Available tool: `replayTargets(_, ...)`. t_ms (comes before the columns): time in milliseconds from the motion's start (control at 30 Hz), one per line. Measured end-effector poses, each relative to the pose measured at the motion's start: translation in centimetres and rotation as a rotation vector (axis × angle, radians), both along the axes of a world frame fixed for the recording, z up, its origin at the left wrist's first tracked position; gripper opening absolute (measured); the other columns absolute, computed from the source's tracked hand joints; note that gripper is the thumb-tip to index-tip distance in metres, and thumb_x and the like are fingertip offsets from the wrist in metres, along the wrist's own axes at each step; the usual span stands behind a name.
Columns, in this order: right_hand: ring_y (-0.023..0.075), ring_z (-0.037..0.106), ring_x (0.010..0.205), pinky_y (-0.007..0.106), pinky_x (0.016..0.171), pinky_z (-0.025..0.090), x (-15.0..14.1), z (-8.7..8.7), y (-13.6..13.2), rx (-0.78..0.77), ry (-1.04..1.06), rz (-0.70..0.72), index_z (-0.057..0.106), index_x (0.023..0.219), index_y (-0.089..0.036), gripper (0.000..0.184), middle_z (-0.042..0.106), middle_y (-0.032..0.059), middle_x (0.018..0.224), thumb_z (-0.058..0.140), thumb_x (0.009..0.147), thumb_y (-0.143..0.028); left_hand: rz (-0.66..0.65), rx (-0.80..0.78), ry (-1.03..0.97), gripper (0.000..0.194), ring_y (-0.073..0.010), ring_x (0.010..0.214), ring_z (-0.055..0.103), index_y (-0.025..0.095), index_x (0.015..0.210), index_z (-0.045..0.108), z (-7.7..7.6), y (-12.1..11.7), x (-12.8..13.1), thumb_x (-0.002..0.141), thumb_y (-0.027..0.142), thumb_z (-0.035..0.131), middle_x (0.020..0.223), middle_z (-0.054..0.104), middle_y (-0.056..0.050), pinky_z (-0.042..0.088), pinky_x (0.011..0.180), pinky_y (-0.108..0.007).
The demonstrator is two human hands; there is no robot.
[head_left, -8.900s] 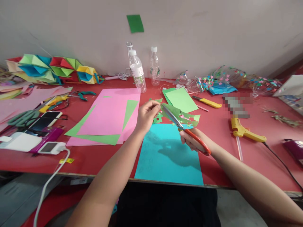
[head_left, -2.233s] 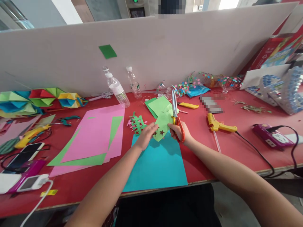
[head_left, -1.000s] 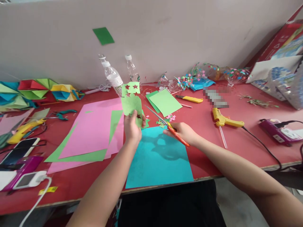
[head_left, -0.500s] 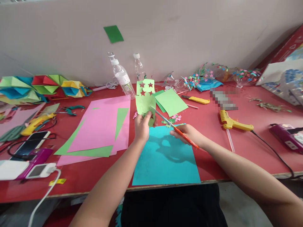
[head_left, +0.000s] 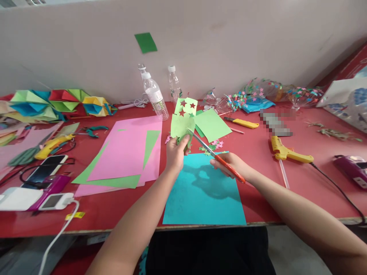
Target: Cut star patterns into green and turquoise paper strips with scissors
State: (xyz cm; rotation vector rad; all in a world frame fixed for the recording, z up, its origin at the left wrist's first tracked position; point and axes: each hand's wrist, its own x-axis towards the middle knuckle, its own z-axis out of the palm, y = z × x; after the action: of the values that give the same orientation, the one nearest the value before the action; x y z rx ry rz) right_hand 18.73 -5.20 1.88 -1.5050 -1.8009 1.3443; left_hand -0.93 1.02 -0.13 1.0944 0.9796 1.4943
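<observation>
My left hand (head_left: 177, 152) pinches a light green paper strip (head_left: 181, 125) by its lower part, thumb on the near face. Star-shaped holes show in the strip's upper end. Orange-handled scissors (head_left: 229, 167) are gripped in my right hand (head_left: 231, 164), their blades reaching up and left to the strip's right edge by my left thumb. Whether the blade tips touch the paper I cannot tell. Under both hands lies a blue paper sheet (head_left: 200, 202) with their shadow on it. Small green and pink paper stars (head_left: 212, 146) are scattered just beyond the sheet.
Pink sheets (head_left: 117, 152) and green sheets lie left. Behind stand plastic bottles (head_left: 157, 97). Light green squares (head_left: 213, 125), a yellow utility knife (head_left: 245, 123) and a yellow glue gun (head_left: 289, 152) with its cord are on the right. Phones and a purple power strip (head_left: 53, 191) sit far left.
The whole scene has shifted slightly right in view as the head turned. The strip's top has tilted a little to the right. Both hands keep their holds.
</observation>
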Motion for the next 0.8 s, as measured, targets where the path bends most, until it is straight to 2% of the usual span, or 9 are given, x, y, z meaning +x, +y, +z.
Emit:
replayTargets(267,0.0096,0.041,0.038,0.024,0.043,0.031,-0.21,0.18,-0.05,0.001,-0.044,0.016,0.054,0.067,-0.019,0.057,0.044,-0.0052,0.044,0.056,0.077,-0.074,0.021,-0.036,-0.032,0.018,-0.0065,0.039,0.047,0.017,0.066,0.058,0.07,0.10,-0.12,0.074,0.029,0.069,0.050,0.054,0.005,0.036,0.039,-0.020)
replayTargets(433,0.0087,0.040,0.037,0.024,0.042,0.033,-0.14,0.12,-0.10,-0.026,0.004,0.011,0.053,0.067,-0.019,0.057,0.044,-0.0057,0.043,0.057,0.078,-0.074,-0.089,-0.027,-0.055,0.020,-0.0097,0.041,0.052,0.015,0.070,0.061,0.50,-0.14,0.19,0.076,0.033,0.067,0.052,0.058,0.002,0.039,0.042,-0.023)
replayTargets(533,0.0076,0.038,0.035,0.023,0.040,0.033,-0.13,0.03,-0.10,-0.037,0.035,0.013,0.053,0.067,-0.019,0.057,0.044,-0.0060,0.042,0.056,0.079,-0.074,-0.128,-0.013,-0.048,0.021,-0.0082,0.040,0.050,0.016,0.072,0.061,0.65,-0.29,0.31,0.077,0.035,0.067,0.054,0.059,0.002,0.040,0.045,-0.023)
replayTargets(667,0.0068,0.038,0.033,0.022,0.038,0.032,-0.30,-0.06,-0.14,-0.078,0.047,-0.031,0.053,0.066,-0.019,0.056,0.043,-0.0065,0.041,0.059,0.078,-0.073,-0.139,0.015,-0.035,0.024,-0.0051,0.041,0.044,0.016,0.063,0.056,0.57,-0.33,0.32,0.081,0.031,0.063,0.053,0.055,0.003,0.036,0.045,-0.022)
replayTargets(800,0.0072,0.038,0.032,0.022,0.035,0.031,-0.55,-0.07,-0.20,-0.124,0.040,-0.074,0.052,0.064,-0.019,0.057,0.043,-0.0064,0.038,0.061,0.077,-0.074,-0.134,0.011,-0.052,0.024,-0.0048,0.041,0.042,0.017,0.063,0.054,0.42,-0.25,0.41,0.082,0.029,0.063,0.053,0.052,0.004,0.032,0.044,-0.022)
